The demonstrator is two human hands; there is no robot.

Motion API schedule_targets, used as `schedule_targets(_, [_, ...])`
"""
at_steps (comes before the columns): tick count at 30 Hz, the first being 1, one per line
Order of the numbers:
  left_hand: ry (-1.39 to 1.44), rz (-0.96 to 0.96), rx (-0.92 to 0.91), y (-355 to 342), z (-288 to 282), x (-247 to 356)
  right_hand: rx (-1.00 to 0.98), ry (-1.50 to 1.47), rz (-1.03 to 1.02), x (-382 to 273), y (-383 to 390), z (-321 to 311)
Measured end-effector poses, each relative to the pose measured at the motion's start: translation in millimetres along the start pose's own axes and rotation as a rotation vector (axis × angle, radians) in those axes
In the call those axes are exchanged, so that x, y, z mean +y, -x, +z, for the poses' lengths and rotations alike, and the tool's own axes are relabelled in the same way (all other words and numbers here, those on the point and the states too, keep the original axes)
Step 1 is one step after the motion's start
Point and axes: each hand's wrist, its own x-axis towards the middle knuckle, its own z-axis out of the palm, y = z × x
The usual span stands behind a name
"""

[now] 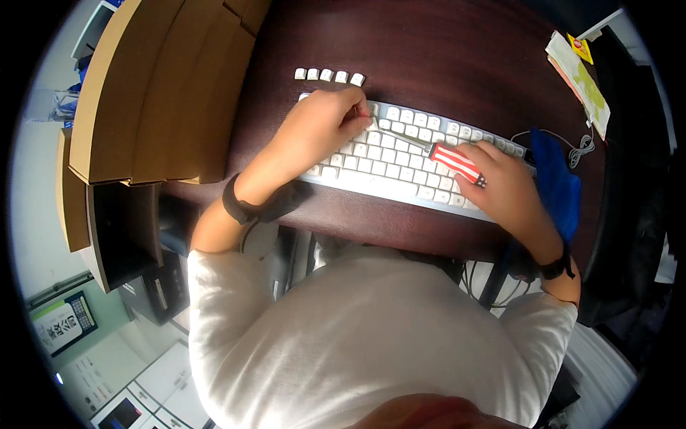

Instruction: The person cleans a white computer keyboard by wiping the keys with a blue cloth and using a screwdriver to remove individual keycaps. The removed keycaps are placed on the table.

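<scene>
A white keyboard [355,164] lies at a slant on the dark desk. My left hand [319,129] is over its upper left part, thumb and fingertips pinched on a small white keycap [372,124]. In my right hand [504,182] is a slim tool with a long, narrow metal blade [406,138] and a red-and-white striped handle [456,161]; I cannot tell whether it is a knife or a screwdriver. The tool's tip reaches the keycap at my left fingertips. Behind the keyboard, several loose white keycaps [326,74] stand in a row.
Tall cardboard boxes [153,93] stand along the desk's left side. To the right lie a blue cloth [556,186], a coiled pale cable [582,151] and a tissue pack [582,86]. The desk's front edge curves close to my body.
</scene>
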Motion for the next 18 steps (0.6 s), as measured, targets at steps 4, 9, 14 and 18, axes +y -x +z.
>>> schedule_targets(4, [-0.096,0.011,-0.039,-4.0,-8.5,9.6,0.026,-0.039,0.056,1.0,2.8,-6.2])
schedule_targets(9, [-0.183,0.007,-0.046,-4.7,-4.2,13.7,-0.004,-0.032,0.077,1.4,8.1,-8.3])
schedule_targets(14, [-0.221,0.012,-0.038,-2.9,-0.1,12.5,0.018,-0.053,0.124,0.5,11.6,-12.8])
schedule_targets(18, [-0.238,0.055,-0.041,-2.7,-0.6,8.7,0.045,-0.071,0.137,3.0,16.6,-15.5])
